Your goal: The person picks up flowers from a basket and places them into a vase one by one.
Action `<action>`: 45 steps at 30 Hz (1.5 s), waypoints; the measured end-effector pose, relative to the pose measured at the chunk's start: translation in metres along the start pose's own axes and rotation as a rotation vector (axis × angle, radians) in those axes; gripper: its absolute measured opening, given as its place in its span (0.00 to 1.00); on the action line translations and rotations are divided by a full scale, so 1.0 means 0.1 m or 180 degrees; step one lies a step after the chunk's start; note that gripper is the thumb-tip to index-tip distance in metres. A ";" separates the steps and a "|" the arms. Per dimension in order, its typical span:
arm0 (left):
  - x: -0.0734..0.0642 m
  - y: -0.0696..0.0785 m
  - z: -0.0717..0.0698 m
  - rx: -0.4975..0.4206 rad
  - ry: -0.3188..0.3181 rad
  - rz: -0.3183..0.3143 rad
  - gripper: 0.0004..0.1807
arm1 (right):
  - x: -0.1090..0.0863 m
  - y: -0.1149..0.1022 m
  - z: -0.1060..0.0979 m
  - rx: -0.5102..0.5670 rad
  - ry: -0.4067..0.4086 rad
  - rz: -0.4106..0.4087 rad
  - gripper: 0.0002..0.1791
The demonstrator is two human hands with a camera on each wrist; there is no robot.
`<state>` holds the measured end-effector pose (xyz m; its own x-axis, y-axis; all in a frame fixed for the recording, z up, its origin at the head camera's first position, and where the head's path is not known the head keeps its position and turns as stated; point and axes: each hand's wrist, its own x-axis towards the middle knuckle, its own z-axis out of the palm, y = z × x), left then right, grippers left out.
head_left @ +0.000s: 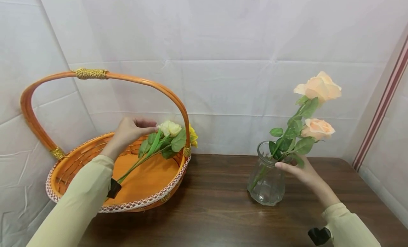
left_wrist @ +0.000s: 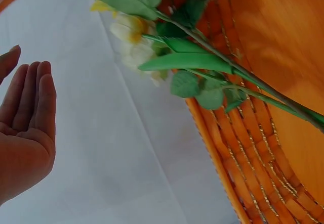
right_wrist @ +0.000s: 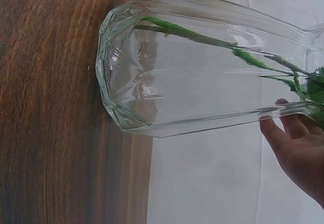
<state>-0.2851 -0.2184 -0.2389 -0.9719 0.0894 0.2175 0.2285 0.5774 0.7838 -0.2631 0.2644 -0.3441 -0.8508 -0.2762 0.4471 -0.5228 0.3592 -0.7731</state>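
Observation:
My left hand reaches over the orange wicker basket, beside a white flower lying there with green leaves and long stems. In the left wrist view the fingers are nearly straight, with nothing in the grasp. A yellow flower shows past the basket's handle. On the right, my right hand holds the neck of a clear glass vase; leaves partly cover its fingers. Two peach roses, an upper rose and a lower rose, stand in the vase and lean right.
The basket's tall arched handle rises above the left forearm. A dark wooden table bears the basket and vase. White cloth hangs behind the table and at both sides.

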 end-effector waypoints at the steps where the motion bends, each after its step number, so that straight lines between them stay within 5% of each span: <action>1: 0.02 -0.04 0.00 0.0037 -0.0001 0.0013 0.22 | 0.00 0.00 0.00 0.0005 0.0002 -0.0003 0.34; 14: 0.11 -0.31 0.03 0.0469 -0.0138 -0.0115 0.20 | 0.02 -0.03 0.02 0.0075 -0.0047 0.0108 0.35; 24: 0.14 -0.51 0.03 0.1181 -0.0458 -0.0049 0.15 | 0.02 -0.07 0.03 0.0132 -0.0052 0.0177 0.34; 34: 0.14 -0.66 0.03 0.1488 -0.0734 -0.0078 0.12 | 0.00 -0.06 0.03 -0.0028 -0.0006 0.0159 0.34; 45: 0.16 -0.68 0.11 0.1722 -0.0928 -0.0356 0.09 | -0.02 -0.04 -0.01 -0.0048 -0.0058 0.0199 0.36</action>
<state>-0.3166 -0.2471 -0.2949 -0.9810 0.1785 -0.0764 0.1383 0.9186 0.3703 -0.2596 0.2639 -0.3410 -0.8808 -0.2688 0.3897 -0.4694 0.3897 -0.7923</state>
